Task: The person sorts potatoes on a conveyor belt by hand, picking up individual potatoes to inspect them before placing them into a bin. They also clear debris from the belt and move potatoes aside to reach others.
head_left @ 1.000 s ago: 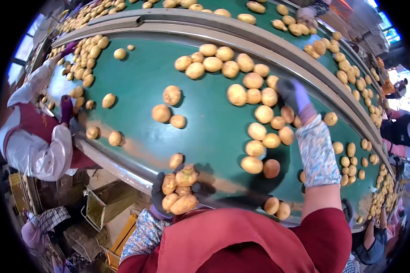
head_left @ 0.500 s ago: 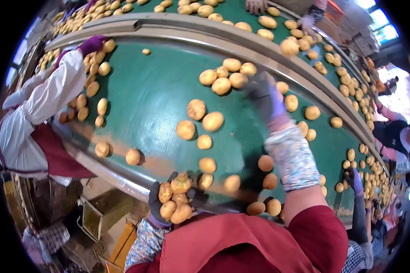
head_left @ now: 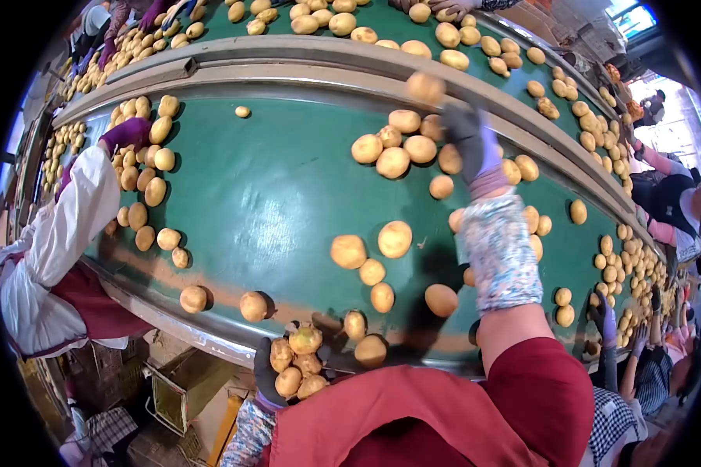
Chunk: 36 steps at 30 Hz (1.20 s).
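My left hand [head_left: 265,377], in a dark glove, cups a cluster of several potatoes [head_left: 307,364] at the belt's near edge. My right hand [head_left: 467,144], in a dark and purple glove, is stretched over the far side of the green belt [head_left: 288,171]. Motion blurs its fingers, so their grip cannot be made out. Just beyond them a blurred potato [head_left: 426,88] appears in front of the metal divider [head_left: 304,78]. Several potatoes [head_left: 393,163] lie grouped left of my right hand. Between my hands are more loose potatoes [head_left: 395,239].
A second belt [head_left: 397,23] carrying potatoes runs beyond the divider. At left, a co-worker's purple-gloved hand [head_left: 128,134] is among potatoes. Other workers' hands [head_left: 452,6] reach over the far belt. Below the near edge stands a crate [head_left: 167,397].
My right hand has moved up toward the divider, and a blurred potato now shows beyond it. Loose potatoes on the near belt have shifted. My left hand still holds its cluster.
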Available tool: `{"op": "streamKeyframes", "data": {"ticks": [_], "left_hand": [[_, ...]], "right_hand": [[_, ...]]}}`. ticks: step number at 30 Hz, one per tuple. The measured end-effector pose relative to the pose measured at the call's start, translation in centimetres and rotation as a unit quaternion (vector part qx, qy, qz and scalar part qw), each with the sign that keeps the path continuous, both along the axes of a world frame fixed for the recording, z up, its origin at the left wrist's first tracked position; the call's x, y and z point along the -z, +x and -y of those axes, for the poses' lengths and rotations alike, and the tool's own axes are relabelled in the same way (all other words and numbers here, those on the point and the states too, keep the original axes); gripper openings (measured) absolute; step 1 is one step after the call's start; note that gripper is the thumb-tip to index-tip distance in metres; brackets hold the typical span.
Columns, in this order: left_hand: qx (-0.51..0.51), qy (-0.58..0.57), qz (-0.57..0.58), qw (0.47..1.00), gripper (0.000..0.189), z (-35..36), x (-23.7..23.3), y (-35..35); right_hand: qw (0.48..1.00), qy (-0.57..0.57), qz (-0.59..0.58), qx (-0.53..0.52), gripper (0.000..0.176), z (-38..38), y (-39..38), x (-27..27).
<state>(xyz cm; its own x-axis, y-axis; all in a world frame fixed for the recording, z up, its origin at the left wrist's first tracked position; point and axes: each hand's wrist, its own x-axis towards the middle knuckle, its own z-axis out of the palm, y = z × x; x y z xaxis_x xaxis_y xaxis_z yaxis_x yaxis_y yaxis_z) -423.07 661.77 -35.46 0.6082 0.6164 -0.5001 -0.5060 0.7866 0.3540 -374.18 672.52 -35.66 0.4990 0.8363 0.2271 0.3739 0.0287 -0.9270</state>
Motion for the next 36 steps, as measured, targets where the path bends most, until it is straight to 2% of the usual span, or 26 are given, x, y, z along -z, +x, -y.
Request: {"op": "streamKeyframes", "data": {"ticks": [2, 3, 4, 5, 6, 7, 9, 11, 13, 15, 16, 17, 18, 19, 20, 21, 22, 23, 25, 27, 29, 30, 31, 33, 34, 36], "left_hand": [[0.038, -0.096, 0.022, 0.994, 0.053, -1.4, 1.5, -1.4], [0.066, -0.014, -0.050, 0.996, 0.054, -2.1, 0.3, -1.0], [0.093, 0.064, -0.127, 0.985, 0.055, -2.7, -1.0, -0.7], [0.077, -0.088, -0.034, 0.993, 0.056, -3.1, 0.0, -2.1], [0.115, -0.059, -0.142, 0.981, 0.057, -3.3, 0.5, -3.1], [0.101, -0.105, -0.039, 0.989, 0.057, -4.2, -0.8, -2.6], [0.071, -0.100, -0.009, 0.992, 0.058, -5.1, 0.1, -3.7], [0.081, -0.074, -0.037, 0.993, 0.059, -6.5, -0.9, -3.4], [0.061, -0.096, -0.039, 0.993, 0.059, -7.1, -1.1, -4.1], [0.119, 0.097, -0.199, 0.968, 0.055, -6.4, 2.6, -8.1], [0.095, 0.011, -0.145, 0.985, 0.055, -7.0, 1.3, -7.6], [0.070, -0.076, -0.088, 0.991, 0.055, -7.4, 0.5, -7.5], [0.072, -0.076, -0.043, 0.994, 0.053, -7.5, 1.7, -9.1], [0.103, 0.045, -0.159, 0.981, 0.046, -7.8, 0.8, -9.1], [0.065, -0.030, -0.117, 0.991, 0.042, -8.6, -1.1, -8.0], [0.024, -0.106, -0.074, 0.991, 0.038, -9.4, -2.6, -7.1], [0.018, -0.070, -0.076, 0.995, 0.037, -9.6, -2.7, -7.4], [0.010, -0.037, -0.078, 0.996, 0.037, -9.6, -2.9, -7.9], [0.009, 0.000, -0.069, 0.998, 0.040, -10.0, -3.6, -9.3], [0.019, -0.007, -0.037, 0.999, 0.047, -10.6, -3.7, -10.8], [0.013, -0.058, 0.002, 0.998, 0.053, -10.7, -2.1, -13.1], [0.008, -0.095, 0.022, 0.995, 0.056, -10.8, -1.6, -14.4], [-0.005, -0.101, 0.013, 0.995, 0.058, -10.8, -1.9, -15.0], [-0.045, -0.102, 0.004, 0.994, 0.064, -10.9, -2.5, -15.2], [-0.044, -0.103, 0.048, 0.993, 0.064, -11.2, -2.5, -15.5], [-0.034, -0.111, 0.123, 0.986, 0.064, -11.8, -2.7, -16.6]], "right_hand": [[0.963, -0.202, 0.106, 0.143, 0.053, 0.9, 5.0, 2.7], [0.921, -0.307, 0.143, 0.191, 0.061, 1.4, 7.4, 4.0], [0.876, -0.324, 0.310, 0.179, 0.063, 1.4, 6.9, 4.8], [0.806, -0.328, 0.467, 0.158, 0.065, 1.4, 5.8, 5.4], [0.844, -0.349, 0.387, 0.130, 0.070, 1.0, 5.7, 5.2], [0.874, -0.368, 0.302, 0.102, 0.074, 0.5, 5.9, 4.9], [0.916, -0.363, 0.169, 0.017, 0.077, -0.3, 7.3, 6.0], [0.897, -0.432, 0.088, -0.031, 0.074, 0.2, 2.1, 1.7], [0.881, -0.398, 0.221, -0.126, 0.060, 1.2, -0.5, 2.1], [0.884, -0.387, 0.093, -0.245, 0.060, 1.1, -2.4, 0.3], [0.929, -0.323, 0.025, -0.179, 0.059, 1.5, -2.9, -0.1], [0.942, -0.291, -0.148, -0.081, 0.052, 0.5, -2.9, -0.7], [0.954, -0.146, -0.261, -0.012, 0.044, 0.2, -3.6, -1.3], [0.930, 0.007, -0.362, 0.059, 0.036, -0.5, -5.6, -3.5], [0.980, -0.076, -0.186, -0.013, 0.035, 0.0, -6.3, -4.1], [0.984, -0.156, -0.002, -0.085, 0.035, 0.5, -7.2, -4.6], [0.962, -0.236, -0.055, -0.123, 0.035, 1.2, -9.7, -4.6], [0.931, -0.297, 0.118, -0.174, 0.036, 2.4, -13.2, -4.2], [0.769, -0.336, 0.486, -0.243, 0.042, 5.0, -20.2, -3.4], [0.770, -0.325, 0.534, -0.129, 0.050, 5.9, -23.1, -0.7], [0.824, -0.369, 0.409, -0.133, 0.060, 4.9, -20.7, 0.1], [0.839, -0.415, 0.323, -0.140, 0.063, 3.4, -19.9, -1.4], [0.849, -0.429, 0.264, -0.162, 0.059, 2.2, -19.0, -2.9], [0.918, -0.363, 0.086, -0.136, 0.059, 0.5, -17.8, -3.4], [0.941, -0.317, 0.017, -0.115, 0.058, -0.5, -17.1, -3.1], [0.943, -0.235, -0.187, -0.144, 0.045, -3.9, -12.0, -1.2]]}}
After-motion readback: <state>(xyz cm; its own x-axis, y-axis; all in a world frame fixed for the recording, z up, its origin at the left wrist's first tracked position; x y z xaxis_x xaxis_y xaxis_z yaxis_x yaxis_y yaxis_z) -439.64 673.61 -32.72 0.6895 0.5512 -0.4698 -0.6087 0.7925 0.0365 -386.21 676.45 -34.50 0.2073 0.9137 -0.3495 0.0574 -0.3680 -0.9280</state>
